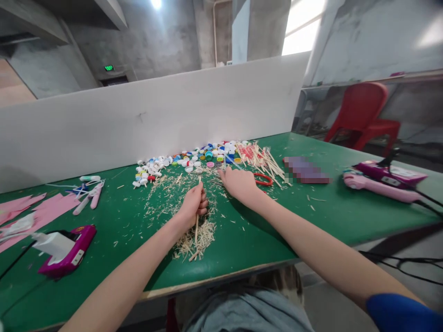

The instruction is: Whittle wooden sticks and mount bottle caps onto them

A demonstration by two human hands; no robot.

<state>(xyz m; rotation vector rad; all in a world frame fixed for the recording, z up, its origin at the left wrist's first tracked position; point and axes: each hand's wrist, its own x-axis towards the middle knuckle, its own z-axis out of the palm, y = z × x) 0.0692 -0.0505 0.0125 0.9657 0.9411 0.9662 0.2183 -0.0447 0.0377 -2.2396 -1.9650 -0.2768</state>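
My left hand [194, 203] is closed round a thin wooden stick [197, 230], which stands out above and below the fist. Beneath it lies a heap of wood shavings [204, 237]. My right hand [238, 184] is further right, its fingers curled down toward the table and partly hidden; what they hold I cannot make out. Directly beside it shows the red handle of a pair of scissors [265, 180]. Just behind that hand are many coloured bottle caps [209, 156] and a pile of loose wooden sticks [272, 163].
On the green table [121, 258], a purple power strip [71, 258] with a white plug and pink paper [57, 207] lie left. To the right are a blurred-out flat object [306, 169] and a pink glue gun [380, 186]. A white partition [155, 115] borders the back.
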